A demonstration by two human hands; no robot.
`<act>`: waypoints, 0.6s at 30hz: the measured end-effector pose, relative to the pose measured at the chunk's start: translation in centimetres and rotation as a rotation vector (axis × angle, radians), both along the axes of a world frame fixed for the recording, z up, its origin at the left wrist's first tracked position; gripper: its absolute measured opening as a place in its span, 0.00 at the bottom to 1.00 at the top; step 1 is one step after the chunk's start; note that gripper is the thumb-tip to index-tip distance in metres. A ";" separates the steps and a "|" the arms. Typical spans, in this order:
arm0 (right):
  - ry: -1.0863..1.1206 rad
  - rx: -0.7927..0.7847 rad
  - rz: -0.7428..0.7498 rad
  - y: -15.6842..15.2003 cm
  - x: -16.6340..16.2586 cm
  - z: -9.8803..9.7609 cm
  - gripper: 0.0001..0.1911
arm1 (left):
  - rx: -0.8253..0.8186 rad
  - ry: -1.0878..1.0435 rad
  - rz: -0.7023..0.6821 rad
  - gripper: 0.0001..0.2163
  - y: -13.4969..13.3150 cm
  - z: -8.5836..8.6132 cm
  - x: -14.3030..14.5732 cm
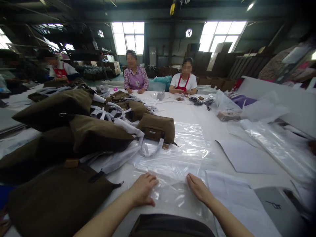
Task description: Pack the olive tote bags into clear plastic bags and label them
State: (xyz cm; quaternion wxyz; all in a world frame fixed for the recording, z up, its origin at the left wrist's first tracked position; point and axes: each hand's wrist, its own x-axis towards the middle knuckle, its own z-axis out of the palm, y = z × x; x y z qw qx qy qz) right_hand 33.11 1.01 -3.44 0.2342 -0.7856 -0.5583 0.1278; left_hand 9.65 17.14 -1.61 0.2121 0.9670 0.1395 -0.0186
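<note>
A clear plastic bag lies flat on the white table in front of me. My left hand rests on its left side, fingers bent forward and thumb apart from them. On the bag's right side, my right hand is stretched out with fingers close together, its tips touching the plastic; its thumb is hidden. Nearest to me, at the bottom edge, the top of a dark brown bag shows partly. Beyond my hands spreads a stack of clear plastic bags.
Brown handbags with white-wrapped handles pile up on the left, one small handbag resting on the plastic stack. White paper, a grey sheet and more plastic sleeves lie right. Two people in aprons sit across the table.
</note>
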 end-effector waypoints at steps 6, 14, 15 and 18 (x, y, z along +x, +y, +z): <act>-0.468 0.018 0.037 -0.4 -1.4 3.0 0.12 | 0.044 0.017 0.151 0.12 0.1 2.2 -0.5; -0.801 0.226 0.141 -5.8 -1.7 9.4 0.18 | 0.009 -0.157 0.150 0.14 -0.8 9.1 -1.4; -0.817 0.178 0.111 -6.3 -1.9 10.4 0.17 | 0.025 -0.187 0.118 0.15 -1.2 10.3 -1.4; -0.873 0.046 -0.023 -8.1 -2.4 12.5 0.14 | 0.081 -0.218 0.058 0.17 -2.7 13.0 -2.1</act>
